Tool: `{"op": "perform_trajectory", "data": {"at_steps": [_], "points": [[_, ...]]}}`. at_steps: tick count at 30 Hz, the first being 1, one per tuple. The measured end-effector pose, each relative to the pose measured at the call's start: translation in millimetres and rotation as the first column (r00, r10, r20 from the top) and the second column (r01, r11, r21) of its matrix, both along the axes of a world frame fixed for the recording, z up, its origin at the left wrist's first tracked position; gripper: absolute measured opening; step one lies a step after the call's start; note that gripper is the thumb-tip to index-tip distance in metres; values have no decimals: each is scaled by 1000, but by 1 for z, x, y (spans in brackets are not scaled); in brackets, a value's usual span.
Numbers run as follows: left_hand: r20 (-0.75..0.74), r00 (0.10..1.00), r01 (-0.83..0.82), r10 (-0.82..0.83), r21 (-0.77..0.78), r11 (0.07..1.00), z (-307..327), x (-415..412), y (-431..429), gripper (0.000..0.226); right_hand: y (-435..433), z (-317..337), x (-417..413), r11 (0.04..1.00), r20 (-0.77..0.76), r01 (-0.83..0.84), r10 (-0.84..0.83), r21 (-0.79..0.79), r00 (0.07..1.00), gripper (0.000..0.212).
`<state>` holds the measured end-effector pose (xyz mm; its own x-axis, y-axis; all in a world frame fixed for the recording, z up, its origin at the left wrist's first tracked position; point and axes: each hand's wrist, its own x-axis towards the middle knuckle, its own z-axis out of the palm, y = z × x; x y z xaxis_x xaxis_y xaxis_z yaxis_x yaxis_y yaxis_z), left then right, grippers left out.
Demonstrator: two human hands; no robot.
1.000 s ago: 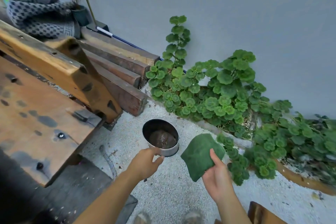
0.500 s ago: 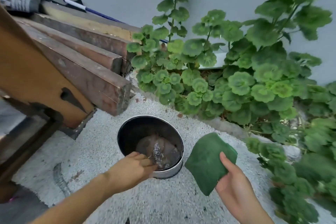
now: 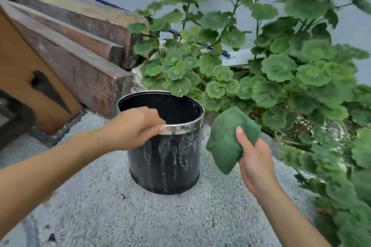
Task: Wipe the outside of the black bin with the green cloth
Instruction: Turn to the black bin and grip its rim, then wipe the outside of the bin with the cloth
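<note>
Black bin with a silvery rim stands upright on pale gravel ground, with whitish drip streaks down its near side. The left hand grips the near rim, fingers curled over the edge into the bin. The right hand pinches the folded green cloth just beside the bin's right side — not touching it. Likely risks: a hard push could tilt or skid the bin on the gravel if the rim grip slackens, and the leafy plant crowding the far side may snag the cloth. No label, brand or writing is readable.
</note>
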<state>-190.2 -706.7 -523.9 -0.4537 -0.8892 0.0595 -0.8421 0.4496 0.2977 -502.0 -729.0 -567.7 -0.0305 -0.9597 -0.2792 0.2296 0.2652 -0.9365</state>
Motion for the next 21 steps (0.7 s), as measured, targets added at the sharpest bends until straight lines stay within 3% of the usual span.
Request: {"op": "perform_trajectory", "data": {"at_steps": [6,10,13,16,21], "points": [[-116,983,-133,143,92,987,3,15,-47,19,-50,-2,33,982,-278,-19,-35,-188,960,12],[-263,914,-276,308,151,949,-6,17,-52,22,-66,0,45,945,-516,-61,-121,-322,848,22],[-305,889,-299,341,177,938,-10,15,-52,23,-70,-4,51,934,-610,-14,-222,-356,760,33],[-339,877,-299,340,167,939,-15,16,-53,23,-74,-11,58,922,-583,62,-293,-382,758,32],[-354,872,-289,338,185,939,-18,16,-57,23,-69,-24,77,956,-467,-96,-47,-278,883,14]]}}
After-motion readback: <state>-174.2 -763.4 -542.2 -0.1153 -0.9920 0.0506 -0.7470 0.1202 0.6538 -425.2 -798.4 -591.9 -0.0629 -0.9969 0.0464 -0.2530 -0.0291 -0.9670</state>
